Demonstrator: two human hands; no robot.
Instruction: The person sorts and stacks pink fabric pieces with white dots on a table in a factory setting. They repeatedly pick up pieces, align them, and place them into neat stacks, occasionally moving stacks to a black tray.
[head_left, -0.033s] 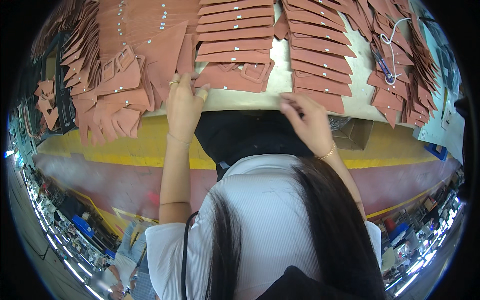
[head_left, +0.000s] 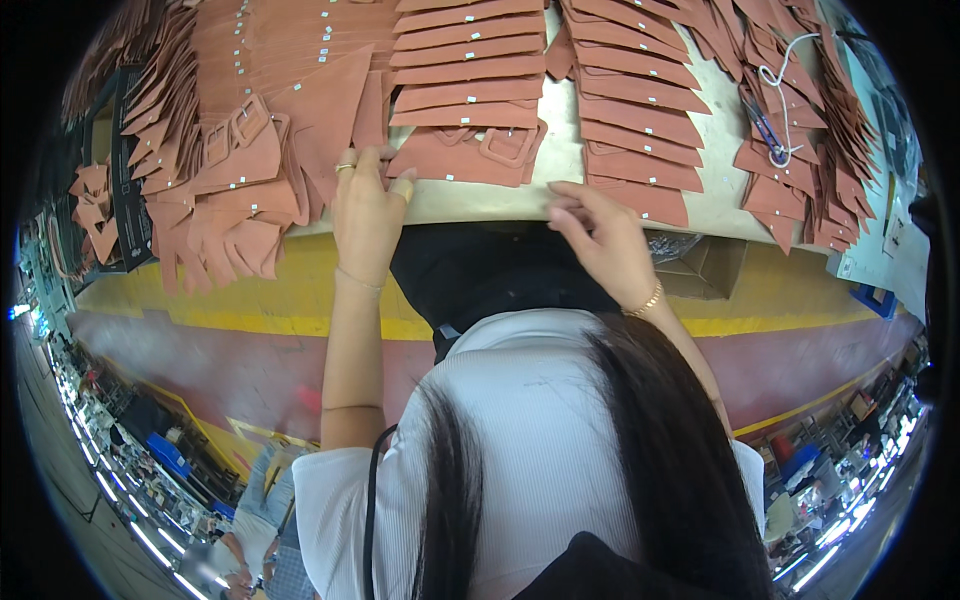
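Observation:
My left hand [head_left: 370,205], with a ring on one finger, rests at the near table edge. Its fingertips lie against the reddish-brown leather-like pieces, and the thumb is apart beside the left corner of the lowest piece [head_left: 440,165] in the middle column. On that piece lies a rounded square buckle-shaped frame [head_left: 507,145] of the same colour. My right hand [head_left: 608,240] is at the edge between the middle column and the right column [head_left: 640,125]. Its fingers are loosely bent and apart, with nothing visible in them.
Overlapping pieces with small white tags [head_left: 290,60] cover the far left. More buckle-shaped frames [head_left: 250,118] lie on a pile there. A white cord [head_left: 788,110] crosses the right-hand stack. Below the table edge sits an open cardboard box [head_left: 705,268]. People [head_left: 255,520] show at lower left.
My right hand has shifted slightly left along the table edge. My left hand and the pieces stay nearly where they were.

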